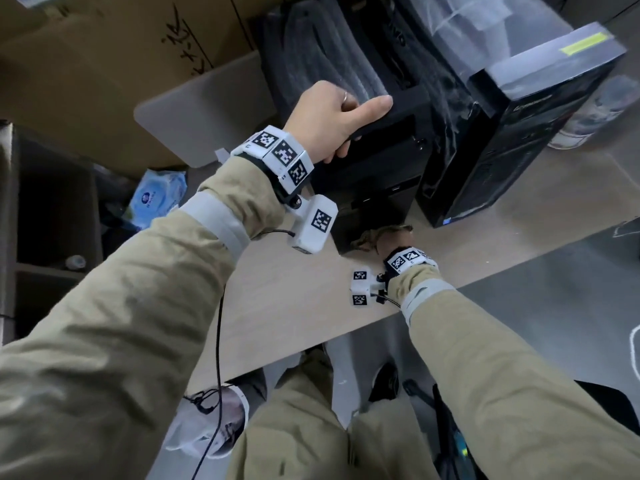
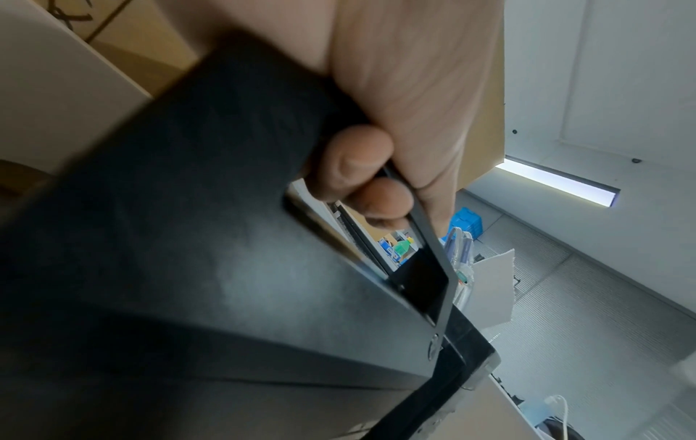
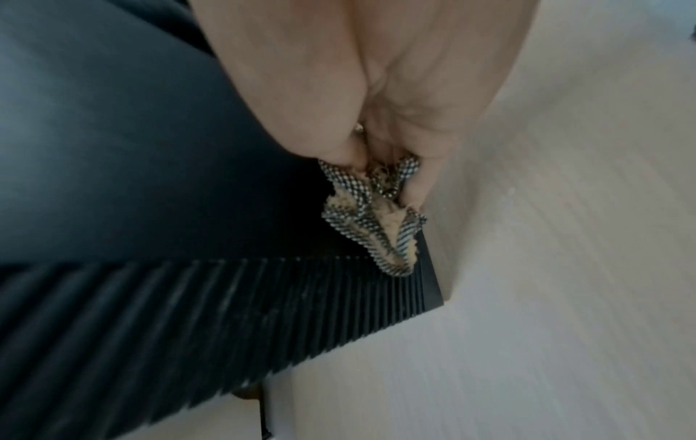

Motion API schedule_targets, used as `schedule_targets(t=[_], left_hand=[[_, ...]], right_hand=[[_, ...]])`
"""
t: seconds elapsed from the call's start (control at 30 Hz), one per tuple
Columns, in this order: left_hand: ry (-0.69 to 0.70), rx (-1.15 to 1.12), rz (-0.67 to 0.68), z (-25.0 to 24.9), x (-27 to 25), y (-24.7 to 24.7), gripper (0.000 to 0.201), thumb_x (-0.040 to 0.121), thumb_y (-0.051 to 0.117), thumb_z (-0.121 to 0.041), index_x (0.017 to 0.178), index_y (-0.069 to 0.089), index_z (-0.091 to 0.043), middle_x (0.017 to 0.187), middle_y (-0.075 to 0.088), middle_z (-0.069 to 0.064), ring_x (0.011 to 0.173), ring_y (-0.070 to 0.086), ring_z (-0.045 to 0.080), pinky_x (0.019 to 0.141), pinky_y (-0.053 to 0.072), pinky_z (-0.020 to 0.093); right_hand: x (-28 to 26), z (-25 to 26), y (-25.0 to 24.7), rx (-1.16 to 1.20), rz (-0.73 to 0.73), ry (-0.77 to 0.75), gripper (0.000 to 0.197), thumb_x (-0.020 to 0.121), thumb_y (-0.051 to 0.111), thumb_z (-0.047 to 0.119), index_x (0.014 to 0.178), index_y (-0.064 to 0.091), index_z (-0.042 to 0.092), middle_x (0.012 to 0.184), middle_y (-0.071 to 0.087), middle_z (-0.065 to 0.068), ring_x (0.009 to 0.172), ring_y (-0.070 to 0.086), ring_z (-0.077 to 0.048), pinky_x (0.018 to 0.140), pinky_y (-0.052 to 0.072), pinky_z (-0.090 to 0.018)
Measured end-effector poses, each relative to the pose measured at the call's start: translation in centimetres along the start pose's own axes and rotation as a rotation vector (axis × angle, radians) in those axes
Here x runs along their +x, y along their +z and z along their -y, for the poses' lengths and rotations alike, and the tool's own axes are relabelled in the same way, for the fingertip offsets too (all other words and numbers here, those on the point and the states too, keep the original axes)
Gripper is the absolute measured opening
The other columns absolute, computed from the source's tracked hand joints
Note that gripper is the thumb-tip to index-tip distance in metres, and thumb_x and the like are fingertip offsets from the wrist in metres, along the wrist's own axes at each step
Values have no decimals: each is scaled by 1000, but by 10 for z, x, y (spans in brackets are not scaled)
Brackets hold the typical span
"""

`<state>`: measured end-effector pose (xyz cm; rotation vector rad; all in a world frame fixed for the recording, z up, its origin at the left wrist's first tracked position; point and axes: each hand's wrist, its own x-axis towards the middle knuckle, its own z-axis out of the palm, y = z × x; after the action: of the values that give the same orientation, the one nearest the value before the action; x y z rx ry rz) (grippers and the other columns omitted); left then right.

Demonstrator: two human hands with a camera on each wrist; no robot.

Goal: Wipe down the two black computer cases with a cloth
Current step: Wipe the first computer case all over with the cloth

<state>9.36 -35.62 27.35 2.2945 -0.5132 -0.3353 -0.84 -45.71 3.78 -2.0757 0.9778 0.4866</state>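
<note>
- My left hand curled over the top front edge of the nearer black case on the table — I judged, to steady it.
- My right hand pinched the bunched checked cloth against its lower corner.
- The second case stood just beside — crowding that side, probably.

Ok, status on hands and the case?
Left hand grips near case top handle. Right hand pinches cloth at its lower corner. Nothing blocking.
</note>
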Motion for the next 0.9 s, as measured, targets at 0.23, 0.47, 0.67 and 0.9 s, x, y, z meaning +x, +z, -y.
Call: schedule_targets(t=[0.23, 0.47, 0.67, 0.9], left_hand=[[24, -17, 0, 8, 7, 2, 68, 92, 57, -60, 54, 47, -5, 45, 58, 7, 31, 43, 17, 43, 36, 14], [31, -42, 45, 6, 7, 1, 66, 91, 58, -61, 64, 55, -1, 42, 57, 5, 31, 44, 17, 42, 38, 18], [34, -64, 54, 7, 8, 1, 68, 90, 58, -62, 62, 50, -1, 42, 56, 4, 32, 44, 18, 45, 40, 17], [34, 7, 64, 4, 6, -1, 62, 90, 52, -67, 62, 46, -13, 41, 56, 1, 32, 45, 15, 50, 44, 22]], right_hand=[[35, -13, 15, 246, 33, 100, 77, 98, 55, 32, 160, 11, 18, 164, 17, -16, 147, 28, -35, 109, 39, -34], [24, -5, -13, 102, -41, 93, 55, 106, 40, 24, 157, 23, 9, 163, 24, -12, 149, 26, -31, 121, 21, -41], [-5, 12, 5, 561, 331, 168, 45, 103, 51, 26, 143, 46, 7, 139, 54, -7, 121, 57, -30, 101, 47, -32], [-75, 47, -40, 878, 371, 130, 6, 87, 67, 0, 85, 67, 6, 86, 69, -16, 74, 70, -27, 85, 61, -47]])
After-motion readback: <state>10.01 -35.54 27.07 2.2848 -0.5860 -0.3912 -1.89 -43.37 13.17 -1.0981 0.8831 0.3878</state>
